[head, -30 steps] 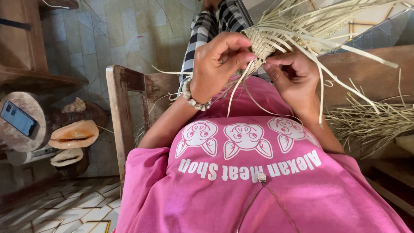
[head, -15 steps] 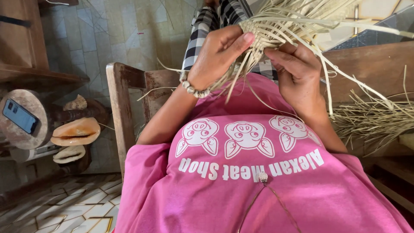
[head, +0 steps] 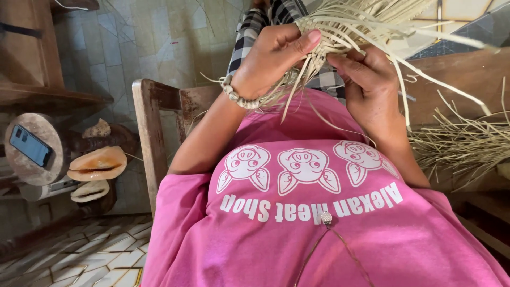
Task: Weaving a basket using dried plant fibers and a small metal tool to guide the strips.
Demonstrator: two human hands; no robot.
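The left hand (head: 271,61) is closed over the near edge of a woven straw piece (head: 340,26) held above the lap. Its grip is pressed together: the thumb lies flat across the woven edge and the fingers curl beneath, pinching the strands. A beaded bracelet (head: 239,98) sits on the left wrist.

The right hand (head: 366,87) meets the same piece from the other side. Its fingers are bent inward with the tips touching the weave just beside the left thumb — the grip is pinched on loose strands, though the exact strand held cannot be told.

The woven straw piece is at the top centre of the view, between both hands and above the pink shirt (head: 319,228). Long unwoven strips (head: 425,79) fan out from it to the right and downward; several hang over the right hand.

Surroundings:
- A loose bundle of straw (head: 467,146) lies to the right, near the right forearm, on a wooden surface (head: 457,79).
- A wooden chair frame (head: 151,133) stands just beside the left arm.
- Well apart to the left, a phone (head: 31,145) rests on a round wooden stand (head: 21,170), with large shells (head: 98,165) next to it.
- Tiled floor (head: 85,260) shows at lower left.
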